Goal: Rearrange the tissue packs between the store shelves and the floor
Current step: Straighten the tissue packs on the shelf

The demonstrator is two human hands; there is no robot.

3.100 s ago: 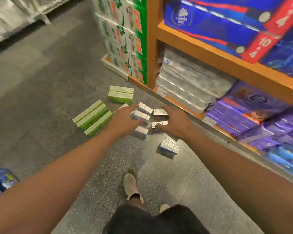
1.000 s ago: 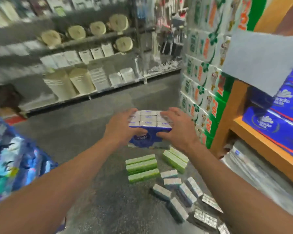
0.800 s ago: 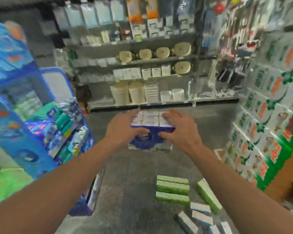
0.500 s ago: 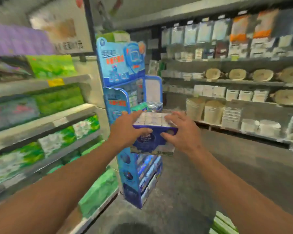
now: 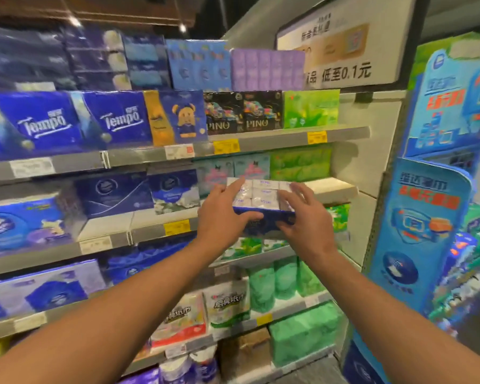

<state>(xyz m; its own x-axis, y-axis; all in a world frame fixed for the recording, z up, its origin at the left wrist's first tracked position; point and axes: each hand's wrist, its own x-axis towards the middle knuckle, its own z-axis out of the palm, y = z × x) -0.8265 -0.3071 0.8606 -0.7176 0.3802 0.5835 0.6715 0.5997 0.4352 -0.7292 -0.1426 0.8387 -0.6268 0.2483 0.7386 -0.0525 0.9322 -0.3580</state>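
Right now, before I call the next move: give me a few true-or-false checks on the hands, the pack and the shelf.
1. Both hands hold one tissue pack. True: left hand and right hand grip its sides.
2. The pack rests on the floor. False: it is held up in front of the shelves.
3. Bare shelf shows just right of the pack. True.
4. The Tempo packs sit below the held pack. False: they sit on a higher shelf, to the left.
5. The right hand hangs free. False: it grips the pack.
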